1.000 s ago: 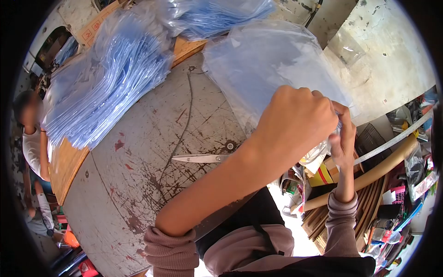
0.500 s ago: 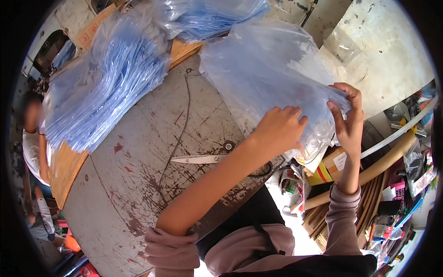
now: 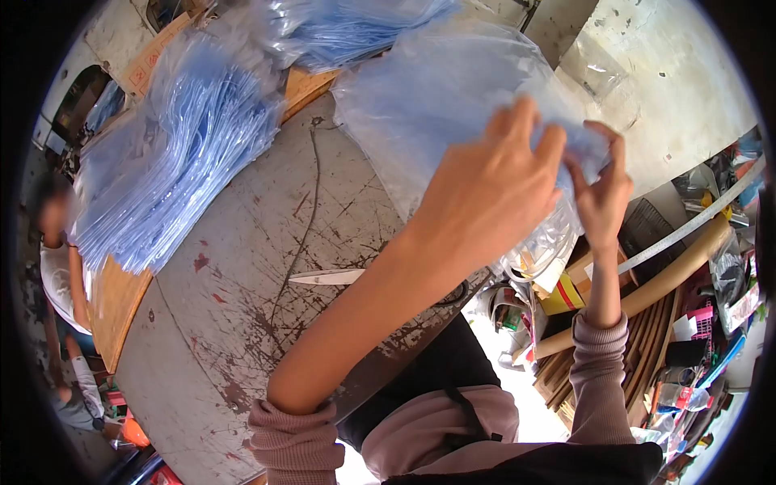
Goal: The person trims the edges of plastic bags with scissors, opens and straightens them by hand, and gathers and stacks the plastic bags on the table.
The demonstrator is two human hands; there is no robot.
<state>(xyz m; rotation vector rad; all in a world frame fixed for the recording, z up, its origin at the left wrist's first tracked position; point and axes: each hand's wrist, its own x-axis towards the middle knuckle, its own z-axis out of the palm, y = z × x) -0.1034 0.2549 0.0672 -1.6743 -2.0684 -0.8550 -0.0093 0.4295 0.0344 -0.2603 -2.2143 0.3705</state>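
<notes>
A stack of clear bluish plastic bags [image 3: 404,93] lies across the far side of the metal table, its near right corner lifted. My right hand [image 3: 602,194] pinches that raised corner between thumb and fingers. Over the near part of the stack is my left hand [image 3: 501,178], bent at the knuckles and smeared by motion. Its fingertips are blurred and partly hidden, so I cannot tell whether they grip the plastic. Partly under my left forearm, a pair of scissors [image 3: 327,276] rests on the table, blade pointing left.
A thick fanned pile of plastic bags [image 3: 182,162] lies at the left, and another pile [image 3: 347,32] at the back. A dark cord [image 3: 314,186] crosses the scratched table [image 3: 210,323]. Cardboard [image 3: 598,356] and clutter stand at the right. Another person [image 3: 61,271] is at the far left.
My left hand has risen and moved up and slightly right, nearer the lifted corner. My right hand keeps its pinch with little movement. The view has shifted slightly.
</notes>
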